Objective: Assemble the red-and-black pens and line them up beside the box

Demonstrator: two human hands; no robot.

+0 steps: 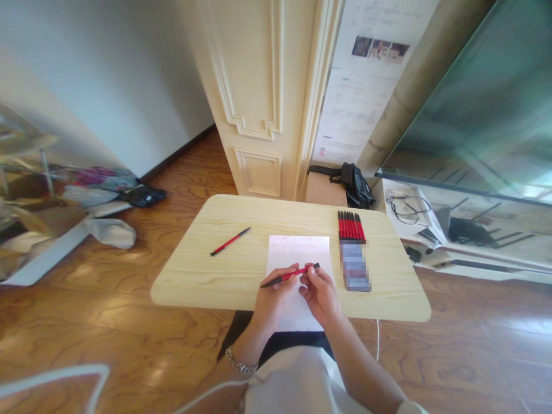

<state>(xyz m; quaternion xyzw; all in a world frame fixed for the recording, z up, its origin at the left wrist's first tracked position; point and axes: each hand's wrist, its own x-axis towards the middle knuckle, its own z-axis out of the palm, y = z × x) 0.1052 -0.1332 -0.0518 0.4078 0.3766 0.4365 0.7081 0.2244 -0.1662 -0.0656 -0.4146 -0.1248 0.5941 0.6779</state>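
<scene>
Both my hands hold one red pen with black ends (290, 276) level over a white sheet of paper (297, 253). My left hand (276, 294) pinches its left part, near the black tip. My right hand (317, 290) grips its right end with the fingers curled. A second red pen (230, 241) lies loose on the table to the left of the sheet. A box (354, 264) with several red pens sticking out of its far end lies right of the sheet.
The small light wooden table (207, 276) stands on a wood floor. A cream door is behind it, a black bag (356, 183) at its foot. A glass TV stand with cables (407, 208) is at the right, bags and clutter (103, 184) at the left.
</scene>
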